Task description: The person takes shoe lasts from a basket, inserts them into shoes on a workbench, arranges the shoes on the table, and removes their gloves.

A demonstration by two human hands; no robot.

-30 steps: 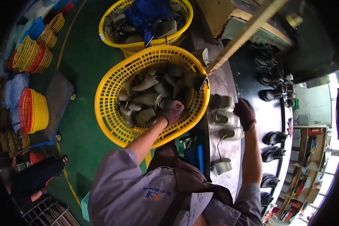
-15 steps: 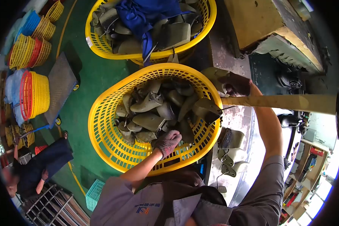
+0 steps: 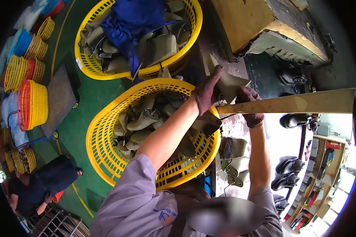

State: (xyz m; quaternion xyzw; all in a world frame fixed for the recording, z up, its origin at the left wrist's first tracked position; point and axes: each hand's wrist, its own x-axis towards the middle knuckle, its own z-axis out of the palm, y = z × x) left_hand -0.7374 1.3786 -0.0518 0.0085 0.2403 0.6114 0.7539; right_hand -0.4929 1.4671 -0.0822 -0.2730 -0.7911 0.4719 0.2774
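My left hand (image 3: 207, 90), in a dark reddish glove, is closed on the left side of a grey-green shoe last (image 3: 228, 83) above the bench edge. My right hand (image 3: 250, 106), gloved too, is at the last's right side beside a wooden bar (image 3: 296, 103), which partly covers it; its fingers are curled against the last. Below my left forearm stands a yellow basket (image 3: 101, 158) with several lasts (image 3: 143, 119) piled in it. More lasts (image 3: 234, 148) lie on the bench (image 3: 235, 118) below the bar.
Another yellow basket (image 3: 80, 65) holds lasts and a blue cloth (image 3: 136, 21). Black shoes (image 3: 290, 165) line the right side. A wooden box (image 3: 245, 23) is at the top. At left are a cart (image 3: 59, 102), stacked baskets (image 3: 38, 104) and a person in dark clothes (image 3: 47, 181).
My left hand has left the basket and moved up and right to the last, which my right hand was holding. The view has shifted, and the person at left has moved.
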